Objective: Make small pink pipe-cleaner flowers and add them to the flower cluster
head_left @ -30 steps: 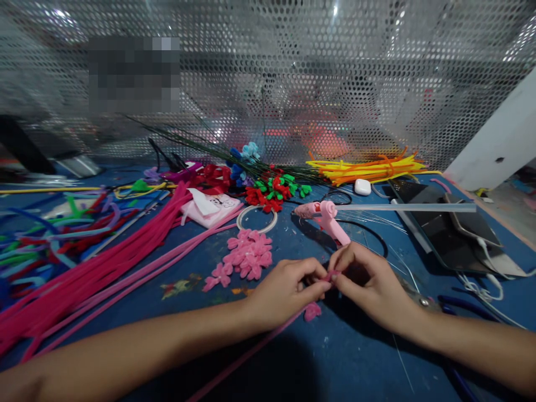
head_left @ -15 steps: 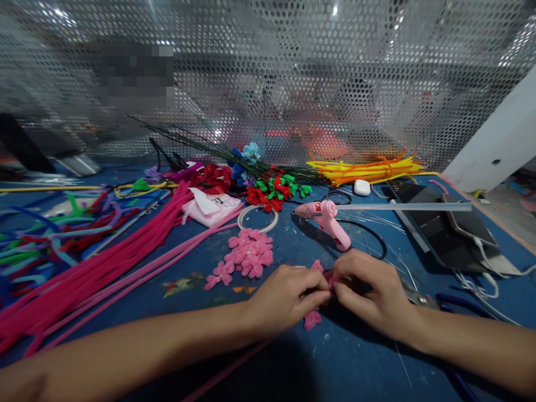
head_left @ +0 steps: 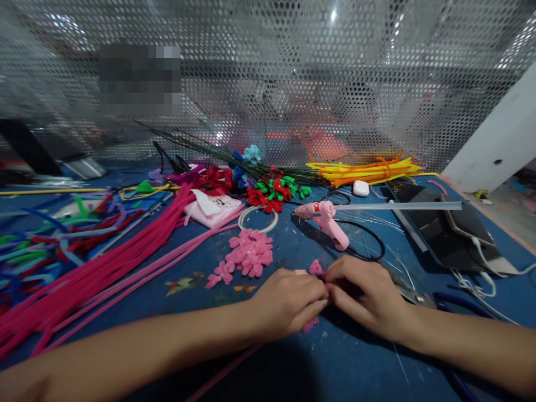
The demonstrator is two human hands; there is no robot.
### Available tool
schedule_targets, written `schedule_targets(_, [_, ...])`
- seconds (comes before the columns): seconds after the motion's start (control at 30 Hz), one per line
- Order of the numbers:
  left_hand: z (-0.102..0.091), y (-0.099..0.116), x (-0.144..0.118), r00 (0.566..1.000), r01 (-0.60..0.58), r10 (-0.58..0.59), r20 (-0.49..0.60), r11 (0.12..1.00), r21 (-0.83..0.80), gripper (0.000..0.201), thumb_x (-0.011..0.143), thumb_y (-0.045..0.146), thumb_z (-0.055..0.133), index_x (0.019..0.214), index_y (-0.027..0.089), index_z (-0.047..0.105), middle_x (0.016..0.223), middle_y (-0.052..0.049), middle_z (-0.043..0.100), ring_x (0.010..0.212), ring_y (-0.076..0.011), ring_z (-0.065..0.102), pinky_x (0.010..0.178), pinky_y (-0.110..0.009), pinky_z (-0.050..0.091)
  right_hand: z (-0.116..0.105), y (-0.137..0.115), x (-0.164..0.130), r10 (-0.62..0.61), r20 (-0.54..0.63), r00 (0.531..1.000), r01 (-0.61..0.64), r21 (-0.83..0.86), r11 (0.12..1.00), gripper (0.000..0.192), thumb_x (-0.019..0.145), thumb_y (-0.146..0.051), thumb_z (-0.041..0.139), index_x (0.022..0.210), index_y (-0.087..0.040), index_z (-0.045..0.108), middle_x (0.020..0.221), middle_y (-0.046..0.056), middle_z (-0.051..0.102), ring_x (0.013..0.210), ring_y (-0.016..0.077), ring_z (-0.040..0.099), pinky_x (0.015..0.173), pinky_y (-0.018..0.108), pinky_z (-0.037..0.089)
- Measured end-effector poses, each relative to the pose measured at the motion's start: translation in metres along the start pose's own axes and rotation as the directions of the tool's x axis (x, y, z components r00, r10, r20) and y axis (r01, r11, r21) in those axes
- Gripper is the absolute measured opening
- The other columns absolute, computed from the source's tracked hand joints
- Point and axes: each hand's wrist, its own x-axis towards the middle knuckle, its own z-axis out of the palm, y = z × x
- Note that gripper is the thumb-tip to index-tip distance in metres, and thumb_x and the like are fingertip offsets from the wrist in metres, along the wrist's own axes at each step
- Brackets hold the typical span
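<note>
Table: a blue worktop (head_left: 347,357) is spreading across the whole lower view, flecked with paint and backed by a perforated metal screen (head_left: 377,84).
Pink stems: a long heap of pink pipe cleaners (head_left: 104,268) is lying across the left side, slanting toward the middle.
Mixed stems: a loose tangle of green, red and blue pipe cleaners (head_left: 50,234) is lying at the far left.
Yellow bundle: yellow and orange pipe cleaners (head_left: 368,169) are lying at the back right, near the screen.
Tablet: a dark tablet (head_left: 435,229) is lying at the right, with a phone (head_left: 469,223) resting on it.
Glue gun: a pink glue gun (head_left: 326,216) is lying just beyond the hands, a clear glue stick (head_left: 402,206) jutting out to the right.
Finished flowers: a cluster of pink flowers (head_left: 249,254) is lying left of the glue gun.
Left hand: the left hand (head_left: 288,301) is curling shut, fingertips pinching a pink pipe cleaner piece (head_left: 315,268).
Right hand: the right hand (head_left: 368,293) is closing on the same piece, its fingertips meeting the left hand's.
Piece: it is sitting between both hands, low over the table at front centre, one looped end poking up and a pink tail showing below.
</note>
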Motion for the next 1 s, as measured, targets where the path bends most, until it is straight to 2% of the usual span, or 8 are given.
schedule_targets(0.13, [-0.003, 0.002, 0.003, 0.975, 0.219, -0.210, 0.070, 0.964, -0.152, 0.016, 0.089, 0.021, 0.047, 0.075, 0.016, 0.054, 0.065, 0.000, 0.059, 0.058, -0.0117, 0.054, 0.055, -0.021, 0.038, -0.001, 0.002, 0.002, 0.081, -0.041, 0.996, -0.078, 0.073, 0.994, 0.005, 0.086, -0.017, 0.052, 0.085, -0.017, 0.057, 0.074, 0.001, 0.064, 0.064, 0.0104, 0.059, 0.059, 0.021, 0.045])
schedule_targets(0.27, [-0.006, 0.005, 0.007, 0.900, 0.436, -0.411, 0.147, 0.827, -0.355, 0.023, 0.092, 0.026, 0.043, 0.076, 0.016, 0.055, 0.066, 0.001, 0.060, 0.060, -0.0102, 0.057, 0.058, -0.020, 0.041, -0.001, 0.006, 0.008, 0.155, -0.025, 0.988, -0.149, 0.173, 0.974, 0.004, 0.085, -0.018, 0.055, 0.082, -0.017, 0.058, 0.074, 0.001, 0.066, 0.064, 0.0105, 0.061, 0.058, 0.020, 0.046])
schedule_targets(0.37, [-0.005, 0.004, 0.009, 0.847, 0.520, -0.509, 0.152, 0.736, -0.434, 0.024, 0.092, 0.031, 0.045, 0.078, 0.015, 0.057, 0.066, 0.002, 0.060, 0.059, -0.0106, 0.058, 0.057, -0.020, 0.042, -0.002, 0.007, 0.010, 0.147, -0.057, 0.988, -0.134, 0.184, 0.974, 0.004, 0.084, -0.016, 0.056, 0.082, -0.016, 0.059, 0.076, 0.002, 0.066, 0.070, 0.0113, 0.063, 0.064, 0.022, 0.048])
schedule_targets(0.53, [-0.003, 0.000, 0.009, 0.802, 0.534, -0.595, 0.048, 0.679, -0.504, 0.014, 0.085, 0.030, 0.057, 0.090, 0.017, 0.058, 0.081, 0.000, 0.062, 0.074, -0.0130, 0.059, 0.060, -0.021, 0.043, -0.003, 0.007, 0.009, 0.099, -0.093, 0.991, -0.086, 0.133, 0.987, 0.007, 0.082, -0.012, 0.055, 0.082, -0.016, 0.061, 0.080, 0.003, 0.067, 0.074, 0.0117, 0.063, 0.069, 0.023, 0.049])
schedule_targets(0.67, [-0.005, 0.000, 0.010, 0.833, 0.496, -0.553, -0.019, 0.762, -0.418, 0.009, 0.085, 0.027, 0.059, 0.087, 0.018, 0.061, 0.083, 0.001, 0.064, 0.080, -0.0144, 0.058, 0.073, -0.026, 0.043, -0.003, 0.006, 0.010, 0.150, -0.040, 0.988, -0.146, 0.094, 0.985, 0.006, 0.081, -0.015, 0.056, 0.080, -0.016, 0.062, 0.073, 0.001, 0.066, 0.065, 0.0111, 0.061, 0.062, 0.022, 0.047])
schedule_targets(0.8, [-0.008, 0.002, 0.010, 0.850, 0.493, -0.527, -0.005, 0.798, -0.347, 0.013, 0.086, 0.028, 0.057, 0.080, 0.018, 0.061, 0.081, 0.000, 0.064, 0.081, -0.0159, 0.057, 0.078, -0.029, 0.039, -0.002, 0.003, 0.010, 0.241, -0.055, 0.969, -0.231, 0.153, 0.961, 0.003, 0.080, -0.018, 0.058, 0.082, -0.017, 0.060, 0.069, -0.001, 0.064, 0.059, 0.0090, 0.059, 0.055, 0.019, 0.045])
schedule_targets(0.87, [-0.008, 0.002, 0.009, 0.854, 0.484, -0.520, 0.024, 0.776, -0.404, 0.014, 0.087, 0.029, 0.056, 0.080, 0.017, 0.060, 0.080, 0.001, 0.063, 0.080, -0.0152, 0.056, 0.076, -0.028, 0.040, -0.001, 0.001, 0.010, 0.281, -0.054, 0.958, -0.267, 0.191, 0.945, 0.005, 0.080, -0.019, 0.058, 0.084, -0.017, 0.060, 0.068, -0.001, 0.063, 0.058, 0.0087, 0.058, 0.054, 0.018, 0.043])
schedule_targets(1.0, [-0.006, 0.001, 0.009, 0.837, 0.471, -0.543, 0.068, 0.651, -0.596, 0.014, 0.087, 0.029, 0.055, 0.081, 0.017, 0.058, 0.078, 0.002, 0.060, 0.075, -0.0124, 0.054, 0.070, -0.023, 0.040, -0.002, 0.001, 0.012, 0.321, 0.015, 0.947, -0.315, 0.240, 0.918, 0.007, 0.081, -0.021, 0.056, 0.078, -0.017, 0.062, 0.066, -0.001, 0.062, 0.058, 0.0090, 0.054, 0.054, 0.019, 0.041])
